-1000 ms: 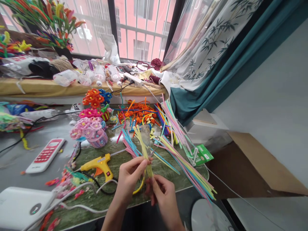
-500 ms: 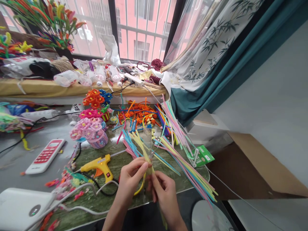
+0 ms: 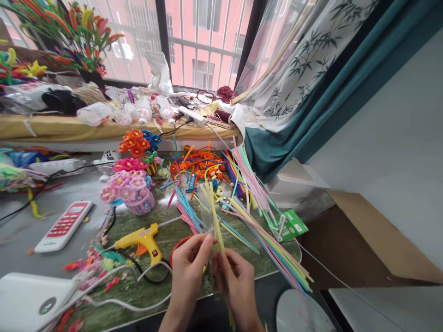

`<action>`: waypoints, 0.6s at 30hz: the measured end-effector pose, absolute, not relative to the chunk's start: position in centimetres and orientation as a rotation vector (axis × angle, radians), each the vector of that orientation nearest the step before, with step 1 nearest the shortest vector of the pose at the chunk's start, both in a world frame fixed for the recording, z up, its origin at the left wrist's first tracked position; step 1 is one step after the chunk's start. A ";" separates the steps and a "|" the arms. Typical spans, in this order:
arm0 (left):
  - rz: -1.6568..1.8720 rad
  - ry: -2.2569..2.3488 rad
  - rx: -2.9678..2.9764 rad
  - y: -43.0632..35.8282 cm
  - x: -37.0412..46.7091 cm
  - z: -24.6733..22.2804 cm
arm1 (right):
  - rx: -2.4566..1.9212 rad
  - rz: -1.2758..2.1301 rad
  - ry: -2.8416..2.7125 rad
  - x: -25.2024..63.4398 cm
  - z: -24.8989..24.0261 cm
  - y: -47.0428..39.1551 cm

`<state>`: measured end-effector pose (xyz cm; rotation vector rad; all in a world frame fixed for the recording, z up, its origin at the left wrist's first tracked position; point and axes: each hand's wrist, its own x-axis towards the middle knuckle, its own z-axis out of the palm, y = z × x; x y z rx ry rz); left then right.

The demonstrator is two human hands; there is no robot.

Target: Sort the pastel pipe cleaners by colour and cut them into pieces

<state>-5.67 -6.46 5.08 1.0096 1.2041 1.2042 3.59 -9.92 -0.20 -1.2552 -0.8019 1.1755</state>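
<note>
Close to the table's front edge, my left hand and my right hand are together. A small bundle of pale yellow pipe cleaners rises between them, its lower ends hanging below my right hand. Alongside it stands a clear, flat plastic strip that looks like a ruler. My left thumb and fingers pinch the strip near the bundle. Curled fingers of my right hand grip the pipe cleaners lower down. Fingertips behind the strip are partly hidden.
A yellow glue gun lies left of my hands, by a white cable. Pipe cleaner bundles lie to the right. Pipe cleaner flower pots, orange pieces, a calculator-like remote and a white power bank surround the workspace.
The yellow pipe cleaners have swung right, away from the clear strip, which now tilts left. The yellow loop below my left hand is mostly out of sight. Both hands remain close together.
</note>
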 end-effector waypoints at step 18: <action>1.251 1.223 1.124 -6.3 -6.0 4.3 | -1.228 1.165 -0.793 3.4 -0.6 -10.1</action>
